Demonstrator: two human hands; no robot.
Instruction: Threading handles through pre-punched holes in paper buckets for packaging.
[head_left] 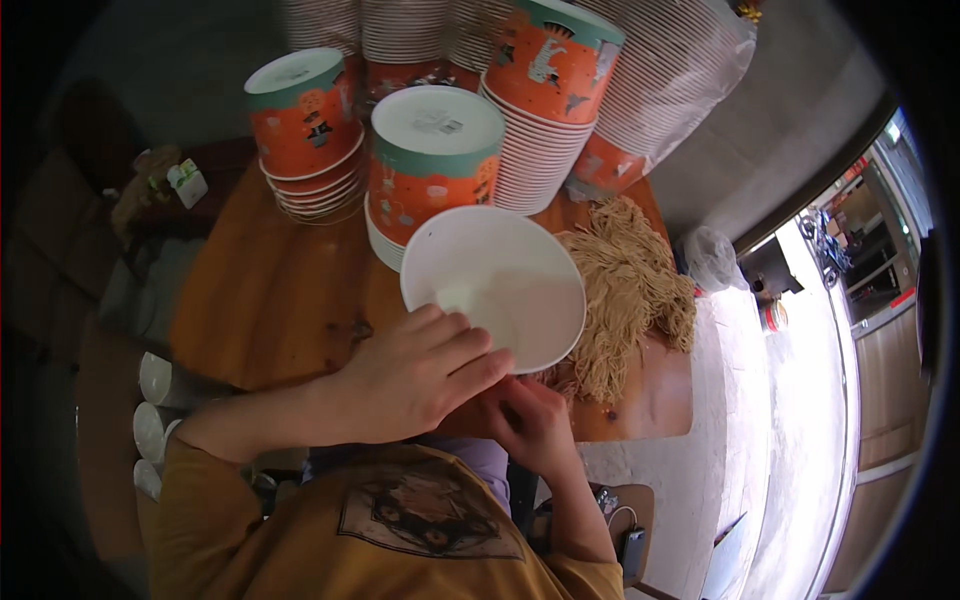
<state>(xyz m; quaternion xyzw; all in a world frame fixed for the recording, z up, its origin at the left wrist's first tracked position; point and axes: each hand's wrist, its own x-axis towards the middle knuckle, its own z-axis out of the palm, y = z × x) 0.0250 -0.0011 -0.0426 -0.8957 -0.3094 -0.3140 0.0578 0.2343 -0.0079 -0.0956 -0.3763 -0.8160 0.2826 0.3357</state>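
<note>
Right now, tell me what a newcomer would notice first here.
First the white paper bowl in the middle, gripped at its near rim by the left hand, with the right hand just beneath it. Next, the heap of dry noodles to its right, and the stacks of orange cups behind on the wooden table.

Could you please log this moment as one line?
left hand: holds white bowl | right hand: under bowl | noodles: on table

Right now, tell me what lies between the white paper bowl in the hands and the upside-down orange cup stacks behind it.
Nothing: in the head view the white paper bowl overlaps the nearest upside-down orange cup stack, with no bare wooden table showing between them.
</note>
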